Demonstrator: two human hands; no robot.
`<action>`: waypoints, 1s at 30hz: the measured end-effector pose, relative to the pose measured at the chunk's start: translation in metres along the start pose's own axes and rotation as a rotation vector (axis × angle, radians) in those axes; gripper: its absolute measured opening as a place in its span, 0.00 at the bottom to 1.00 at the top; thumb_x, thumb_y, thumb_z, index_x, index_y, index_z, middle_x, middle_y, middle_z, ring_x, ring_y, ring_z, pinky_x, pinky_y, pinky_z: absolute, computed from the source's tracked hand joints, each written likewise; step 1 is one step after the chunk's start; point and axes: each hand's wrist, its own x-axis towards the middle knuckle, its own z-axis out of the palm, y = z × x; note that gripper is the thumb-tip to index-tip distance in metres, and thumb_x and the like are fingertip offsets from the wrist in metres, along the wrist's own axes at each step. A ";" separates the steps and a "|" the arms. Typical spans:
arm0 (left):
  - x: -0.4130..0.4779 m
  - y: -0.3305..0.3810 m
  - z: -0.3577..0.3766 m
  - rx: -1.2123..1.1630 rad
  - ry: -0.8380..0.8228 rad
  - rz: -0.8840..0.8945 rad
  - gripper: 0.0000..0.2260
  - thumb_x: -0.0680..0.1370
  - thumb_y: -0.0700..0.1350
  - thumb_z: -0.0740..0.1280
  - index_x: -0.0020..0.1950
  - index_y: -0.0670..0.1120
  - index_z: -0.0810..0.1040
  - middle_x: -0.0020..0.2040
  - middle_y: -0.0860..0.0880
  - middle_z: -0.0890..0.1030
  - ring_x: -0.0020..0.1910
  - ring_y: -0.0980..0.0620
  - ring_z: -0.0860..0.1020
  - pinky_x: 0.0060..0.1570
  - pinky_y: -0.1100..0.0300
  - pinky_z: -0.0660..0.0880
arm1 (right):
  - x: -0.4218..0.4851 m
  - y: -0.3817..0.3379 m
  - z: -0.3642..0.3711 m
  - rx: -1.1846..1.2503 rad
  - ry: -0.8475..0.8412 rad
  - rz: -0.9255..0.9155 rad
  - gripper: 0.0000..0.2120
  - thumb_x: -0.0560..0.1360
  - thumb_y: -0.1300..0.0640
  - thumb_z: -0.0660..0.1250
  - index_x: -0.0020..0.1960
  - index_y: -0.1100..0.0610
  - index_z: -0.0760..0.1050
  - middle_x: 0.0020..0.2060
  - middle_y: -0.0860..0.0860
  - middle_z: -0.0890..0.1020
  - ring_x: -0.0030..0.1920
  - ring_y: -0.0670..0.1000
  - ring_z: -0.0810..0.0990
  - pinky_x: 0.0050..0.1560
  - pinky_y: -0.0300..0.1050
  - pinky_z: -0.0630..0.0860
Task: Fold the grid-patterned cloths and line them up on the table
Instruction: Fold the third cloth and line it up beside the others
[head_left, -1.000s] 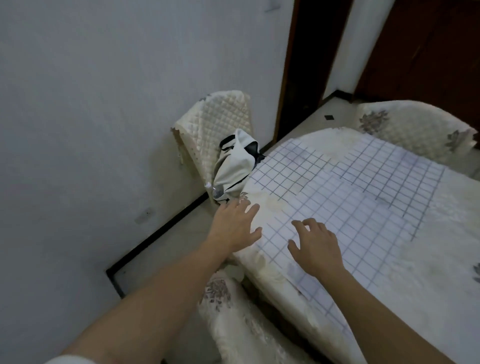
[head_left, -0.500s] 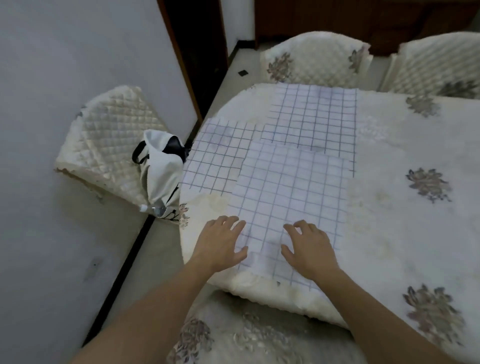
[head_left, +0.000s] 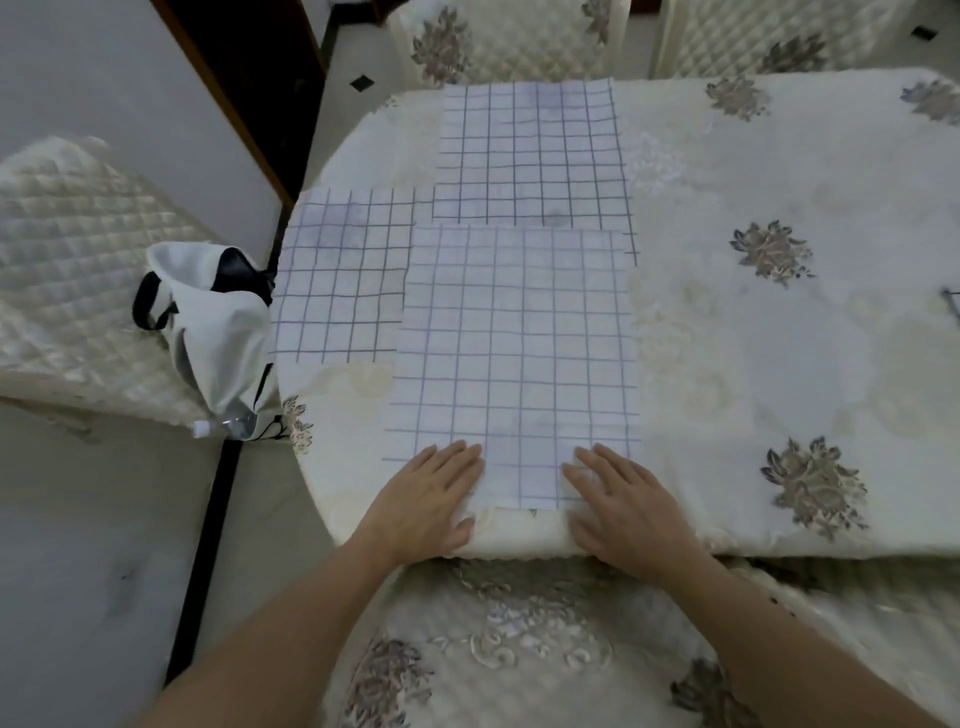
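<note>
Near cloth (head_left: 514, 364): lies flat and unfolded on the table's near side, straight out at 12 o'clock from the person. Its near edge sits just inside the table's rim.
Long axis: seems to run 6 to 12 o'clock, so a fold would likely carry the near edge away toward 12.
Left hand (head_left: 426, 499): lies flat on the near left corner, fingers straight and pointing to 1 o'clock, grasping nothing.
Right hand (head_left: 623, 504): lies flat on the near right corner, fingers straight and pointing to 11 o'clock, grasping nothing.
Nearer hand: neither; each covers its own corner, the cloth spreading from the fingertips toward 12.
Left cloth (head_left: 337, 280): at 10 o'clock from the near cloth, unfolded, its right edge tucked under it.
Far cloth (head_left: 530, 156): at 12 o'clock, unfolded, its near edge meeting or just under the near cloth; which, I cannot tell.
Progress: judged at the start, no cloth folded yet.
Table (head_left: 779, 364): covered in a cream floral cover.
Room: a quilted chair (head_left: 67, 270) at 9 o'clock carries a white bag (head_left: 218, 322) with a plastic bottle (head_left: 228, 421) poking out; more chairs (head_left: 498, 41) stand at 12 o'clock, a dark door frame (head_left: 249, 88) at 11.
</note>
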 end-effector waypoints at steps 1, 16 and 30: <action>0.000 0.000 0.001 -0.002 0.002 0.001 0.31 0.74 0.59 0.60 0.72 0.43 0.73 0.74 0.44 0.71 0.72 0.46 0.71 0.69 0.47 0.71 | 0.000 -0.001 0.001 -0.005 0.022 -0.001 0.28 0.74 0.43 0.64 0.70 0.55 0.74 0.70 0.56 0.75 0.70 0.59 0.73 0.64 0.57 0.75; -0.003 0.010 0.016 0.059 0.091 -0.053 0.24 0.78 0.54 0.59 0.70 0.43 0.76 0.71 0.46 0.75 0.69 0.46 0.74 0.62 0.46 0.75 | -0.003 -0.006 0.018 -0.108 0.156 -0.038 0.22 0.79 0.49 0.56 0.67 0.59 0.76 0.67 0.61 0.76 0.67 0.64 0.75 0.62 0.62 0.76; -0.014 -0.018 0.015 -0.132 0.187 -0.041 0.18 0.78 0.47 0.58 0.63 0.46 0.81 0.66 0.50 0.80 0.65 0.46 0.78 0.60 0.49 0.77 | -0.015 0.007 0.020 0.073 0.203 -0.005 0.20 0.79 0.55 0.57 0.68 0.54 0.76 0.68 0.54 0.77 0.69 0.58 0.75 0.61 0.55 0.77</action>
